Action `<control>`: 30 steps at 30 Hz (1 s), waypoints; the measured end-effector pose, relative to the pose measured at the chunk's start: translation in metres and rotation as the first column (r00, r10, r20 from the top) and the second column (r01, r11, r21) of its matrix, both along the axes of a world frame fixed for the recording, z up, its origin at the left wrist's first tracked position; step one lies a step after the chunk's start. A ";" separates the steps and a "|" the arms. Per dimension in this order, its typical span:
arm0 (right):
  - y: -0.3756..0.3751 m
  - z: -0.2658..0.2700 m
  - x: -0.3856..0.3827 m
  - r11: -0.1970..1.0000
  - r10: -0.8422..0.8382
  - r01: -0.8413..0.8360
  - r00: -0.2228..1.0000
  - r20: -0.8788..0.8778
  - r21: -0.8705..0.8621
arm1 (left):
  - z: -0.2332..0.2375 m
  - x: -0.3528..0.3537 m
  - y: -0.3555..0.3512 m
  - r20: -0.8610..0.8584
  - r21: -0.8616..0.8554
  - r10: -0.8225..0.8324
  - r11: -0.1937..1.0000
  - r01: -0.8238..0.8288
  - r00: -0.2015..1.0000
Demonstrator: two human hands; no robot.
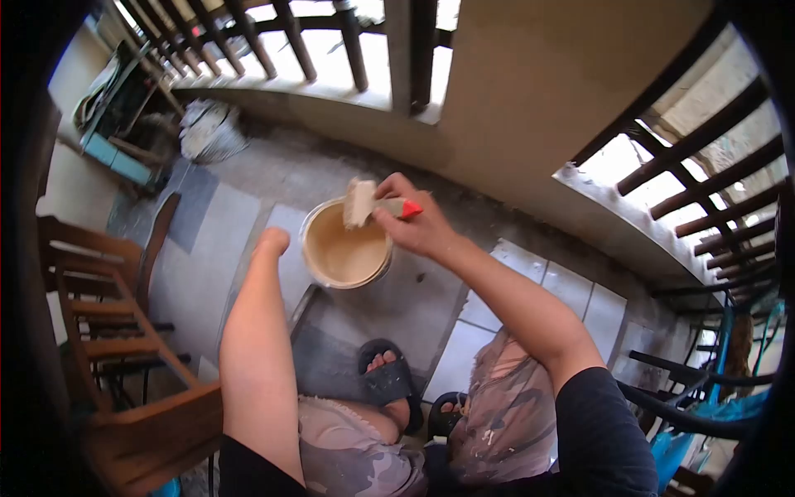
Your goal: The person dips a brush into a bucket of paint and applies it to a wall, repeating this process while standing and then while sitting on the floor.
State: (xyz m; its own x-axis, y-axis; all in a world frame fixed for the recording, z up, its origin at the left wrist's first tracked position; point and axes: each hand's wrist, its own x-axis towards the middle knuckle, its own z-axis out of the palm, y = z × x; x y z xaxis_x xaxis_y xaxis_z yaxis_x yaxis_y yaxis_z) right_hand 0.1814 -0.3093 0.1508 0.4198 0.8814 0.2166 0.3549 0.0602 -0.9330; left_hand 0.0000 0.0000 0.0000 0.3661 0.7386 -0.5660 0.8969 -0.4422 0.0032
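Pinches brush (363,205) in right hand (410,219), nearer bucket (325,236), lengthwise 3-to-9 over 1 o'clock rim; holds left hand (274,241) at 9 o'clock; cannot tell its opening or hold.

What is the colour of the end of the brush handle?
The handle end is red, best seen in the head view.
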 end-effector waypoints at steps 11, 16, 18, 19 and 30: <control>0.030 -0.033 -0.020 0.904 0.128 -0.085 0.989 0.075 -0.418 | 0.047 -0.064 -0.024 0.008 -0.307 0.119 0.945 -0.111 0.993; 0.060 -0.056 -0.038 0.918 0.156 -0.083 0.975 0.159 -0.388 | 0.062 -0.087 -0.032 -0.028 -0.324 0.120 0.938 -0.123 0.992; 0.070 -0.060 -0.040 0.859 0.182 -0.070 0.968 0.174 -0.508 | 0.064 -0.093 -0.031 0.003 -0.322 0.111 0.941 -0.104 0.994; 0.073 -0.068 -0.043 0.857 0.181 -0.070 0.969 0.171 -0.510 | 0.066 -0.097 -0.032 -0.014 -0.326 0.130 0.937 -0.127 0.991; 0.080 -0.095 -0.051 0.860 0.254 -0.044 0.900 0.354 -0.508 | 0.072 -0.112 -0.035 -0.008 -0.327 0.142 0.935 -0.137 0.990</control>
